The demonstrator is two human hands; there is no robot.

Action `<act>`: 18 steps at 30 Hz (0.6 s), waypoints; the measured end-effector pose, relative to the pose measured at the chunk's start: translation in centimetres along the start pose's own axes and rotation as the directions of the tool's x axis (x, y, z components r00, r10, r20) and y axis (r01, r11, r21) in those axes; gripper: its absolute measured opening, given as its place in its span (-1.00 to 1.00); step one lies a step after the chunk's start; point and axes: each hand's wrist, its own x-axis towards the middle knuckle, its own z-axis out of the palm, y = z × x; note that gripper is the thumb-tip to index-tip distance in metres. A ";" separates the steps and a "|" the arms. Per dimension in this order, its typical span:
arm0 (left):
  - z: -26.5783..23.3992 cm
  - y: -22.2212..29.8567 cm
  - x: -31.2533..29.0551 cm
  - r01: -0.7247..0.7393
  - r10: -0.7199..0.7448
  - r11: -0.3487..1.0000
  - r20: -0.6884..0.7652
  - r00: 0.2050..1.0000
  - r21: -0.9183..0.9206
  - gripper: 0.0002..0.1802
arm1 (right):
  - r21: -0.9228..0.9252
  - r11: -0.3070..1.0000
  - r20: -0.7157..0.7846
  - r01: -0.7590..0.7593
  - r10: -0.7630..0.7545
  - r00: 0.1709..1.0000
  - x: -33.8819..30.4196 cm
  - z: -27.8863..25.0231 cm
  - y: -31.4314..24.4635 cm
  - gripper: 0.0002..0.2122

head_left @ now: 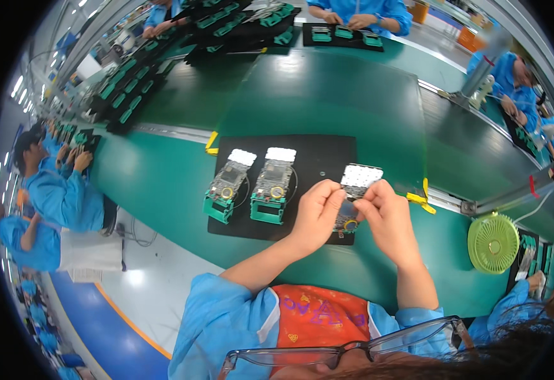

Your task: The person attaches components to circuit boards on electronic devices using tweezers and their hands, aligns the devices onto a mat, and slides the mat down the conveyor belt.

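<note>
Between my two hands, over the right part of a black mat (318, 152), is a circuit board with a white keypad panel (362, 175) at its far end. My left hand (317, 212) pinches its left edge, and my right hand (388, 218) grips the right edge. Below the fingers shows a darker board part with a yellow ring (350, 225); whether it joins the held board I cannot tell. Left of my hands lie two similar circuit boards in green frames, the nearer one (273, 183) and the farther one (229, 183), each with a white panel and a thin wire.
The mat lies on a green workbench (163, 171) beside a dark conveyor belt (328, 95). Yellow clips (421, 197) sit along the belt's edge. A green fan (493, 243) stands at right. Stacked black trays (125, 88) hold green frames at far left. Co-workers in blue sit around.
</note>
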 end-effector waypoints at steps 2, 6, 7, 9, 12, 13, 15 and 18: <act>0.2 -0.4 -0.1 -0.001 0.001 0.999 -0.009 1.000 -0.051 -0.84 | 0.047 0.999 -0.026 -0.024 0.026 0.999 -0.1 0.2 0.0 -0.85; 0.3 -0.4 -0.3 -0.078 0.081 0.995 -0.054 0.995 0.056 -0.83 | -0.014 0.997 -0.001 -0.070 0.070 0.998 -0.2 0.4 -1.2 -0.85; 0.4 -0.5 -0.4 -0.081 0.085 0.995 -0.060 0.995 0.057 -0.83 | -0.016 0.998 0.003 -0.064 0.064 0.998 -0.4 0.5 -1.3 -0.85; 0.4 -0.9 -0.5 -0.081 0.086 0.994 -0.073 0.994 0.067 -0.83 | -0.019 0.997 -0.019 -0.072 0.072 0.997 -0.6 0.9 -1.3 -0.85; 0.4 -0.5 -0.5 -0.059 0.064 0.996 -0.076 0.995 0.065 -0.83 | -0.072 0.997 -0.050 -0.042 0.039 0.998 -0.8 1.3 -1.0 -0.85; 0.3 -0.6 -0.4 -0.062 0.067 0.996 -0.073 0.995 0.065 -0.83 | -0.072 0.997 -0.053 -0.041 0.037 0.998 -0.7 1.3 -1.0 -0.85; 0.0 -0.9 -0.2 -0.070 0.074 0.995 -0.060 0.995 0.071 -0.84 | -0.057 0.998 -0.048 -0.032 0.030 0.998 -0.6 1.4 -0.9 -0.85; -0.3 -0.8 0.4 -0.038 0.040 0.998 -0.035 0.999 0.046 -0.85 | -0.048 0.998 -0.053 -0.035 0.032 0.998 -0.2 1.0 -0.6 -0.85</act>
